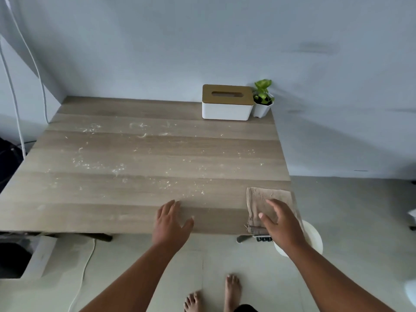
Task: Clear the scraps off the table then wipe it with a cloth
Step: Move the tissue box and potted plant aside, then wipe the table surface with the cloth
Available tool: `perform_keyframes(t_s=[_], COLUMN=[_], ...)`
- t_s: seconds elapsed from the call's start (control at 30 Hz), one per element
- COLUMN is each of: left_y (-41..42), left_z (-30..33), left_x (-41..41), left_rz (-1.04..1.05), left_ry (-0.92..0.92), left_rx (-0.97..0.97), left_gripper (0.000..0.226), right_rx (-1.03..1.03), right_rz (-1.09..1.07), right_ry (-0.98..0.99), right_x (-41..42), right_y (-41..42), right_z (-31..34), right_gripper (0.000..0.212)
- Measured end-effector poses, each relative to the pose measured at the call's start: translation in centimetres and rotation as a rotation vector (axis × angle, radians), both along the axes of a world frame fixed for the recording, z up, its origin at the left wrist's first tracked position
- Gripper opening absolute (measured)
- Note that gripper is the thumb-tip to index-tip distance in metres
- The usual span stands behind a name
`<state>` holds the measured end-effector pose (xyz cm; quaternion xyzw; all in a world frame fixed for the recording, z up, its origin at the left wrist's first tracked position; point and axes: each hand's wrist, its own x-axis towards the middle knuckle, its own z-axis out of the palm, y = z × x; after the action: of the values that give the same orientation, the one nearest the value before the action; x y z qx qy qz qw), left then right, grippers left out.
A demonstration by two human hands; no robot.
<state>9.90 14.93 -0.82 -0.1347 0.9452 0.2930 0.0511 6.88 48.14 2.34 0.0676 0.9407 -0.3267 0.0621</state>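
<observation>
Reaching over the near edge of the wooden counter, the left hand lies flat with its fingers straight and slightly spread, palm down on the bare wood and holding nothing. The right hand is over the folded beige cloth at the counter's near right corner, fingers relaxed and spread; whether they press the cloth or hang just above it cannot be told, but they are not curled round it. Pale scraps, small crumbs and thin shavings, are scattered across the middle and left of the counter, well apart from the cloth. At the far right corner a white tissue box with a wooden lid stands just beside a small potted plant in a white pot. Below the cloth corner, on the floor, sits a white round bin, partly hidden by the right wrist. A white cable trails over the floor at left, and two bare feet show at the bottom edge.
</observation>
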Motion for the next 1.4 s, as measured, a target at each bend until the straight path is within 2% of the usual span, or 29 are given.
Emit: perform_keyframes(t_s=[0.1, 0.23, 0.43, 0.63, 0.83, 1.03, 1.27, 1.4], left_y=[0.7, 2.4, 8.4, 13.3, 13.3, 13.2, 13.3, 13.2], left_z=[-1.0, -1.6, -1.9, -4.3, -6.0, -6.1, -5.6, -5.6], left_x=[-0.7, -2.2, -5.7, -7.3, -7.5, -7.5, -7.7, -7.6], left_rz=[-0.036, -0.079, -0.353, -0.414, -0.406, -0.393, -0.401, -0.397], left_ry=[-0.005, 0.029, 0.174, 0.179, 0.230, 0.247, 0.198, 0.214], left_rx=[-0.103, -0.147, -0.188, -0.245, -0.343, -0.350, -0.361, -0.342], left_gripper=[0.081, 0.081, 0.075, 0.076, 0.080, 0.081, 0.084, 0.084], right_rx=[0.082, 0.176, 0.379, 0.528, 0.553, 0.563, 0.445, 0.429], right_rz=[0.054, 0.129, 0.285, 0.332, 0.317, 0.328, 0.259, 0.254], right_ry=[-0.003, 0.043, 0.144, 0.155, 0.145, 0.134, 0.135, 0.113], right_x=[-0.9, -2.6, -3.4, -4.2, -7.9, -12.7, -19.6, -21.4], right_y=[0.8, 1.0, 1.1, 1.6, 1.9, 1.2, -0.3, -0.8], right_z=[-0.6, -2.6, -6.2, -7.6, -8.0, -8.4, -8.1, -7.6], right_gripper=[0.053, 0.059, 0.066, 0.067, 0.067, 0.069, 0.084, 0.078])
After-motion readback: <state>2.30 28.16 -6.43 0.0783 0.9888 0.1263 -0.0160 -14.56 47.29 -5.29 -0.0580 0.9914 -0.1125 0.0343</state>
